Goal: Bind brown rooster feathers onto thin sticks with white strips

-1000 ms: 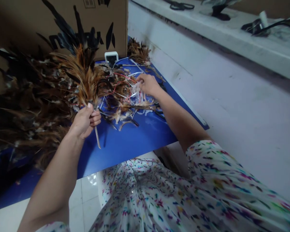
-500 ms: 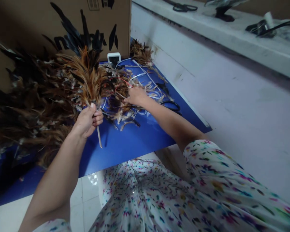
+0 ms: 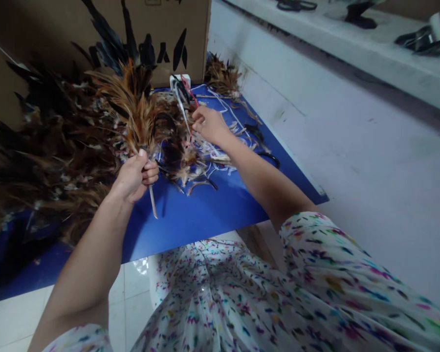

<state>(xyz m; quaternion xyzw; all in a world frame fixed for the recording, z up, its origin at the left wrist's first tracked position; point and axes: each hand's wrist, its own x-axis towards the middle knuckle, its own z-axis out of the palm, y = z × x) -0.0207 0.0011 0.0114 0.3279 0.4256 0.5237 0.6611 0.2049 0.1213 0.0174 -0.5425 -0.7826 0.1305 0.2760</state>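
Observation:
My left hand (image 3: 136, 177) is wrapped round the thin stick of a feather duster (image 3: 137, 107), just below its feathers. Brown and orange feathers fan upward from the fist, with long black ones at the top, and the bare stick end (image 3: 153, 203) pokes out underneath. To the right, my right hand (image 3: 209, 124) is raised over the scattered feathers, its fingers pinched together. Thin red, black and whitish lengths (image 3: 185, 95) rise blurred beside the fingertips; what exactly they are, I cannot make out. Loose feathers and white strips (image 3: 238, 129) lie under and around this hand.
A large feather heap (image 3: 58, 146) covers the left of the blue table (image 3: 190, 215). Behind stands a cardboard box (image 3: 190, 29), with a small white-framed object (image 3: 175, 78) before it. Another feather bundle (image 3: 222, 76) rests near the wall. Scissors (image 3: 296, 5) lie on the ledge.
My right hand has lifted up and slightly back from the feathers, and the red, black and whitish lengths have swung upright beside it. My left hand keeps its hold on the feather duster.

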